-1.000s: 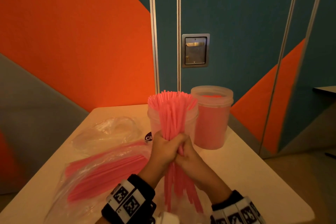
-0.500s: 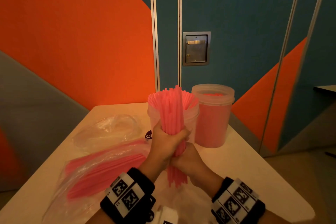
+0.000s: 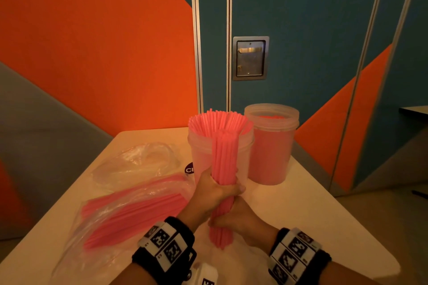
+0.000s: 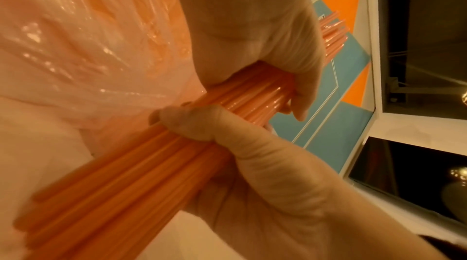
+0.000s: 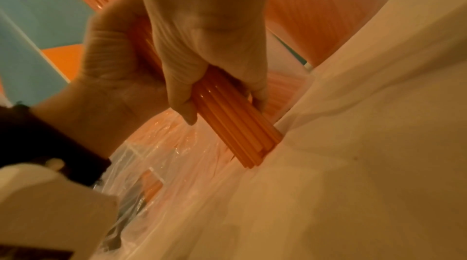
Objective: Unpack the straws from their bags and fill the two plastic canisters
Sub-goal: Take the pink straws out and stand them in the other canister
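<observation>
Pink plastic, thin and smooth, makes up the bundle of straws [image 3: 224,180] that both hands hold upright just in front of the near canister [image 3: 201,157]. The left hand [image 3: 214,192] is wrapped around the middle of the bundle, and the right hand [image 3: 234,217] pinches it lower down, near the bottom ends.

The straws are slippery and round, so I think some could slide out of the grip and scatter on the counter [image 3: 301,215] if either hand loosens. The near canister already holds a fan of straws [image 3: 217,120] leaning outward, so the new bundle may catch on them or on the rim and bend. A push against this light, translucent cylinder could also tip it.

The far canister [image 3: 272,146] looks packed full. To the left lies a soft, crinkled, clear bag with straws [image 3: 129,213] inside, and behind it an emptied bag [image 3: 136,162], both glossy and easy to drag by accident.
</observation>
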Demonstrator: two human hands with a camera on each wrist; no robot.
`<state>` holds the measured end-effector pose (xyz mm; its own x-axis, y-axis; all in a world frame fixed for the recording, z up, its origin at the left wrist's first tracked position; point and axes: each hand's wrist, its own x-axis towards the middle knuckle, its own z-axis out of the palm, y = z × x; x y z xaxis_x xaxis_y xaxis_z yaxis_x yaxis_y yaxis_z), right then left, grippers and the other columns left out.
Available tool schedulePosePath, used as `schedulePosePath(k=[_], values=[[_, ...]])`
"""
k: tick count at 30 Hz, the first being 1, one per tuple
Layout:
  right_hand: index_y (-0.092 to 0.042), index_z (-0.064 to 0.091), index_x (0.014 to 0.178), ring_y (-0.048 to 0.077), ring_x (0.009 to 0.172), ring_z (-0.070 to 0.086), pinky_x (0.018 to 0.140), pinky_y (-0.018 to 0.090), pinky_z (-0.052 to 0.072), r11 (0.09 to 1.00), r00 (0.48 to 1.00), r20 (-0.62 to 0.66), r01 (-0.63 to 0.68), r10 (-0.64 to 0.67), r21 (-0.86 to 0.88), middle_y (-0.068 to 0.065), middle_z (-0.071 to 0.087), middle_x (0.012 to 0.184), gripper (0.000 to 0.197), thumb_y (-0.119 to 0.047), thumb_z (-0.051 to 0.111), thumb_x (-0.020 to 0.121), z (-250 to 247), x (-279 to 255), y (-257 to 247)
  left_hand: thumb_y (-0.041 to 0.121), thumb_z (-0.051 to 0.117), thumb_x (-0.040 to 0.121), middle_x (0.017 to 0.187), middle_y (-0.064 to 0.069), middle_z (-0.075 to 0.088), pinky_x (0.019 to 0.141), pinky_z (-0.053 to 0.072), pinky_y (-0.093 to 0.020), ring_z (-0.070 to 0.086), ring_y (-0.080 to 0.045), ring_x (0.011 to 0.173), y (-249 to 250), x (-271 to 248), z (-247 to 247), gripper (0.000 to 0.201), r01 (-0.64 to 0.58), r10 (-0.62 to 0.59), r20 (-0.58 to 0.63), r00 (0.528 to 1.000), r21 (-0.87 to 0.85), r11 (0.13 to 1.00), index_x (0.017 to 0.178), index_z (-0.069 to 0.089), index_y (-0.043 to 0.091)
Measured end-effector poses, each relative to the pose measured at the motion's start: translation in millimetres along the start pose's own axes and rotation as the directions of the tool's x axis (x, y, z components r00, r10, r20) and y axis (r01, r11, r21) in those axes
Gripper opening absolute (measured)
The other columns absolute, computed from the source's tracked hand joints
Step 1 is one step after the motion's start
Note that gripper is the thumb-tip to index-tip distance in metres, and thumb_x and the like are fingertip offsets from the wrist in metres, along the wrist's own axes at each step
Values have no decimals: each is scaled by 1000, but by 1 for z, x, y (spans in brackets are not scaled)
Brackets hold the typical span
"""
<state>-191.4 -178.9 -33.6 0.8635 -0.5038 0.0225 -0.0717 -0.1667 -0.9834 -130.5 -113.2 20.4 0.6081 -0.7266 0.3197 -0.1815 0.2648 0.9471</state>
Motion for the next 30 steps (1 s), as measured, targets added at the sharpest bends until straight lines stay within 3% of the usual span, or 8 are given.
schedulePosePath(k=[5,10,15,19,22,25,27,30], values=[[-28,51,97,15,103,61,86,34,55,998,998,-35,58,-58,7,1,62,103,56,13,68,62,3,-3,-1,6,77,49,61,3,62,60,53,-29,61,-12,60,-5,-2,3,35,5,-11,-75,997,-83,997,79,61,11],[-27,49,100,20,104,60,86,32,54,995,998,58,32,-27,-91,3,59,102,54,4,69,61,2,-10,-7,-6,75,55,55,7,62,54,51,-20,61,-5,54,-4,-7,-4,32,32,-30,20,999,-105,994,78,60,10],[-14,51,117,-6,76,59,64,10,49,966,968,244,0,64,-257,-10,56,90,66,9,72,60,-21,-22,-40,2,70,53,53,7,61,55,51,-22,58,-6,54,-5,-8,-4,25,10,-10,-1,1000,-6,1000,54,67,27],[-16,38,119,6,74,52,53,11,46,914,997,71,2,29,-406,1,48,108,68,3,76,65,-44,-38,-72,8,69,49,54,9,61,58,50,-27,57,-6,55,-6,-10,-4,26,-1,1,-18,1000,21,1000,56,67,33],[-22,37,116,14,89,50,65,13,43,816,956,-47,221,-289,-534,1,44,116,68,-13,80,65,-61,-42,-104,23,68,42,56,7,60,58,48,-30,56,-12,57,-7,-10,-4,19,-3,3,-17,1000,18,1000,58,67,32],[-36,36,117,-1,106,44,84,3,36,683,842,72,480,-534,-550,-14,40,119,55,-37,72,75,-62,-49,-148,15,69,46,58,1,58,57,47,-31,55,-15,57,-9,-10,0,16,13,-13,15,1000,13,1000,59,62,20],[-37,42,123,-7,109,40,88,4,32,555,779,145,550,-609,-625,-22,41,119,46,-49,57,82,-54,-47,-164,9,67,52,59,3,57,54,46,-26,54,-9,55,-8,-11,4,16,6,-8,38,999,60,998,64,59,15],[-24,58,114,7,102,49,79,21,35,366,791,201,471,-578,-803,-13,56,112,35,-47,48,89,-36,-33,-161,8,64,55,58,5,55,52,43,-24,51,-5,52,-8,-12,9,14,13,-17,58,998,75,997,65,56,14]])
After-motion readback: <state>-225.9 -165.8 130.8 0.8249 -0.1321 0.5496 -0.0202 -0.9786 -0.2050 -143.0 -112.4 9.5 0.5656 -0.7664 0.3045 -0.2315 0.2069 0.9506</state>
